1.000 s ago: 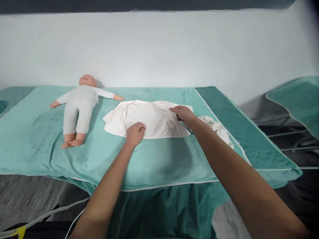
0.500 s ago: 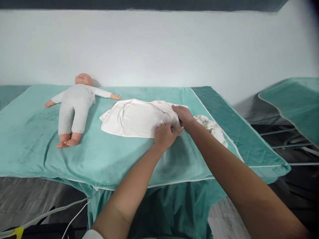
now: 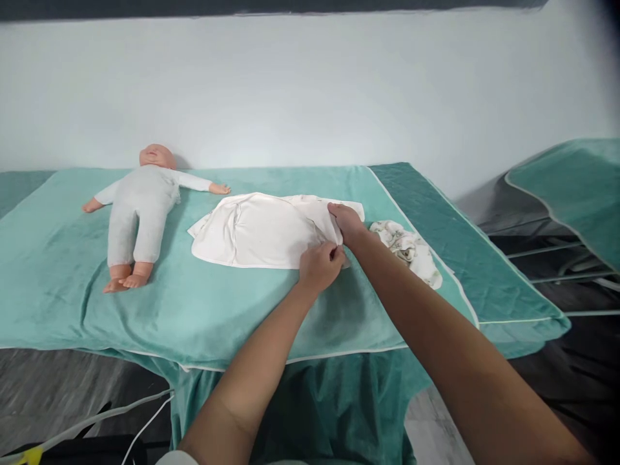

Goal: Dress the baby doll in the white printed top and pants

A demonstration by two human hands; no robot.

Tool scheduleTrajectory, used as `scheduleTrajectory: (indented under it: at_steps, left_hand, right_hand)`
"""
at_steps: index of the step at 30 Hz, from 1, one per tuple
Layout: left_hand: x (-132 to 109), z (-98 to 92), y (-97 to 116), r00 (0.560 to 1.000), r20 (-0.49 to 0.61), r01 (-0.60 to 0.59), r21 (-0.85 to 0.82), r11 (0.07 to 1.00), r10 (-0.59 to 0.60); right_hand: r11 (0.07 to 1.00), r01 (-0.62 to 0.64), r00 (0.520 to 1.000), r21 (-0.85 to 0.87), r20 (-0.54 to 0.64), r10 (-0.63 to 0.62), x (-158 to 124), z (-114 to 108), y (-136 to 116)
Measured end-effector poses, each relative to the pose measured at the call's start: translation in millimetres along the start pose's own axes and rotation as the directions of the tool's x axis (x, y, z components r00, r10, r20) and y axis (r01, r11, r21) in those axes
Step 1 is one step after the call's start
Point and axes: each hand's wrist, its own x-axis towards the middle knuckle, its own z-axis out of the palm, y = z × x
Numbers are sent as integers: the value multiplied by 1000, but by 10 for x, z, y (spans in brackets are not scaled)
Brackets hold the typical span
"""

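A white baby garment [image 3: 259,229] lies spread flat on the teal towel [image 3: 194,310]. My left hand [image 3: 320,265] is closed in a pinch on the garment's near right edge. My right hand [image 3: 345,221] lies just behind it, fingers curled and gripping the same right edge of the cloth. A baby doll [image 3: 138,210] in a pale grey suit lies on its back to the left of the garment, arms out, untouched.
A crumpled patterned white cloth [image 3: 409,248] lies right of my hands, near the towel's right border. The covered table ends at a front edge below my forearms. Another teal-covered surface [image 3: 576,187] stands at far right. White cables [image 3: 97,420] run across the floor at lower left.
My left hand slid from the garment's front middle to its right edge and closed on the cloth. My right hand stayed at that edge and curled its fingers on it.
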Motion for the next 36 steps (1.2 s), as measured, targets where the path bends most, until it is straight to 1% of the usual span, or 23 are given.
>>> scheduleTrajectory:
  at_steps: [3,6,7,9,11,12,16,18,20,24,27,28,30,31,33,35,36]
  left_hand:
    - [-32,0,21,999,19,-30,69,997,28]
    - [-62,16,45,995,54,-89,151,985,82]
    - [-71,27,49,992,51,-124,173,977,117]
    - [-92,54,46,978,10,-205,228,952,208]
    - [-117,86,31,953,-23,-283,292,914,302]
    - [-131,102,21,941,-17,-315,318,894,337]
    - [-184,144,-7,905,92,-420,352,837,415]
    - [-199,145,-10,895,112,-443,353,824,432]
    - [-204,140,-11,891,106,-449,348,823,441]
    - [-199,143,-23,895,83,-440,329,835,439]
    - [-187,151,-33,915,26,-388,337,858,403]
    - [-180,149,-35,930,-14,-343,333,879,368]
    - [-158,135,-38,962,-112,-212,278,937,251]
    - [-145,125,-40,971,-160,-139,226,964,178]
    - [-120,102,-45,973,-227,-26,112,993,51]
    - [-102,84,-52,970,-242,12,44,999,-1]
    - [-98,79,-54,972,-234,16,38,999,-7]
  right_hand:
    - [999,-45,999,-27,-31,44,9,12,70]
    - [995,-61,997,-73,-47,57,-11,-7,121]
    - [994,-60,997,-95,-50,55,-14,-13,129]
    - [988,-52,997,-148,-64,43,-8,-9,126]
    - [979,-39,997,-202,-80,23,9,18,105]
    - [973,-30,997,-227,-83,11,20,38,90]
    - [944,23,999,-329,-32,-35,44,90,21]
    - [923,54,998,-381,12,-54,42,86,-6]
    - [900,89,996,-427,41,-79,34,74,-23]
    - [862,126,992,-492,61,-111,39,82,-45]
    - [861,97,995,-500,73,-70,74,81,-86]
    - [866,82,996,-494,77,-50,80,64,-103]
    - [878,50,995,-476,95,-6,60,-8,-132]
    - [883,37,994,-469,112,18,29,-61,-139]
    - [896,7,985,-445,159,71,-71,-190,-134]
    - [903,-26,974,-429,194,120,-200,-324,-109]
    - [898,-40,973,-438,186,134,-264,-385,-94]
